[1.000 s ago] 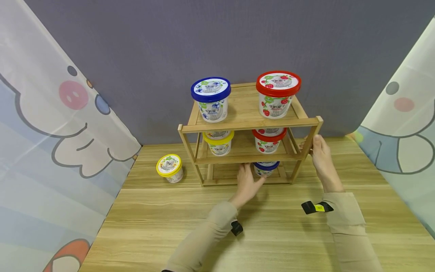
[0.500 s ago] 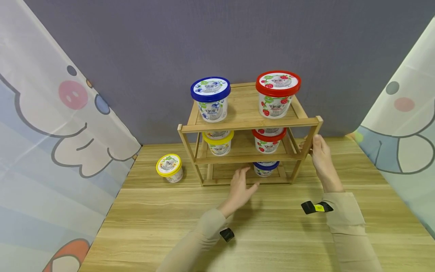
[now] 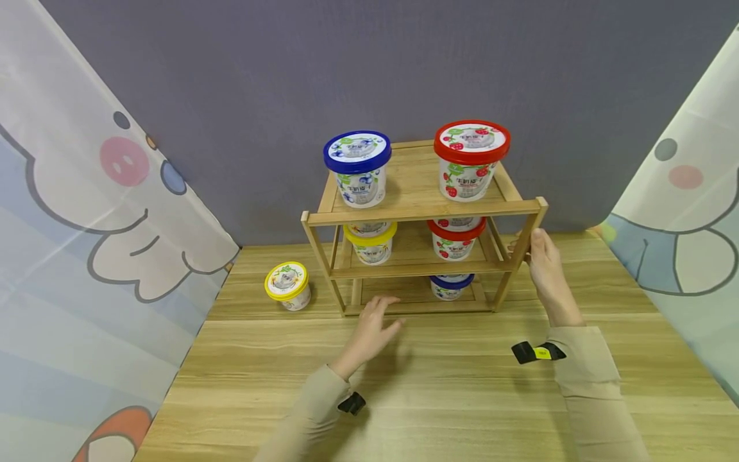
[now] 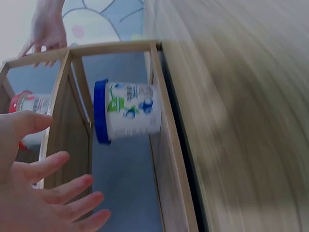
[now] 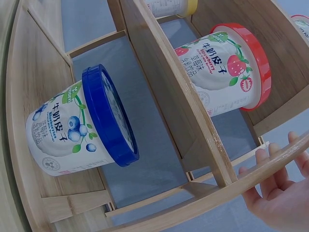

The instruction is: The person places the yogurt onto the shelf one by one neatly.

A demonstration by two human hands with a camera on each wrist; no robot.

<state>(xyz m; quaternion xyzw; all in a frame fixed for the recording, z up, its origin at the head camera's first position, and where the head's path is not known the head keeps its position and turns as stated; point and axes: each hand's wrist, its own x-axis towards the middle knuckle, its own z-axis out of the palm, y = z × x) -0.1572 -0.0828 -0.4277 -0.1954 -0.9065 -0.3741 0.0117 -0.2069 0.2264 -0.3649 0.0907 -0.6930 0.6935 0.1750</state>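
Note:
My left hand (image 3: 369,333) hovers in front of the rack's bottom shelf, fingers spread and holding nothing. My right hand (image 3: 545,273) grips the right front post of the three-tier wooden rack (image 3: 421,212); in the right wrist view its fingers (image 5: 270,169) curl around that post. On the bottom shelf, toward the right, stands a blue-lidded blueberry tub (image 4: 133,110). The middle shelf bears a yellow-lidded tub (image 3: 372,247) at left and a red-lidded strawberry tub (image 5: 217,67) at right. On top are a blue-lidded tub (image 3: 358,170) and a red-lidded tub (image 3: 470,163).
Left of the rack, a yellow-lidded tub (image 3: 288,285) stands alone on the wooden table (image 3: 462,385). Behind the rack rises a grey wall panel (image 3: 260,96). Cartoon-printed curtains (image 3: 86,289) flank the table on both sides.
My left hand has drawn back out of the bottom shelf, away from the blueberry tub, and moved left and toward me. My right hand keeps its place on the post.

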